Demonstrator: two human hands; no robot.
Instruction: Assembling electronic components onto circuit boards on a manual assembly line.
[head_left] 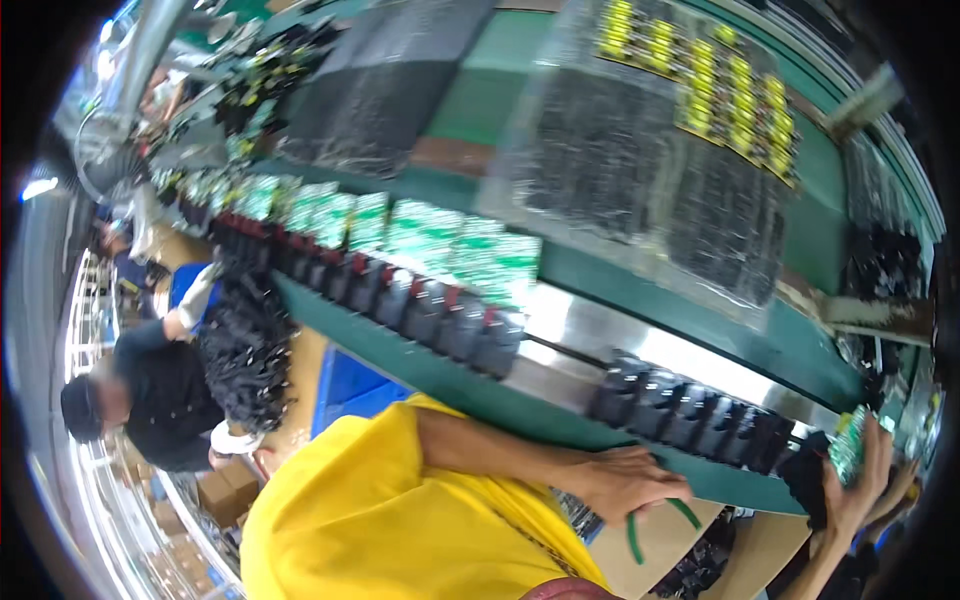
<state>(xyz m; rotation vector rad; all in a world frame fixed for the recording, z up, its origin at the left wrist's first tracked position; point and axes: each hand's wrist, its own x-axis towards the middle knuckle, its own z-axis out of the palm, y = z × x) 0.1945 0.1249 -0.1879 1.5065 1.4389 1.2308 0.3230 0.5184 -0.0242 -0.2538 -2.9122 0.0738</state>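
Right-hand grip (852, 498) closed round a green packet (849, 448), by the table's (400, 350) right end. Left hand (630, 485) pinches a green strip (634, 540). Risk, my judgement: slick film under light fingers, packet slips. Packet's long axis near upright, top leaning right; front unclear.

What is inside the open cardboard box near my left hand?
Dark, shiny items show inside the cardboard box, near the left hand. They cover the box's bottom, so what lies deeper cannot be seen.
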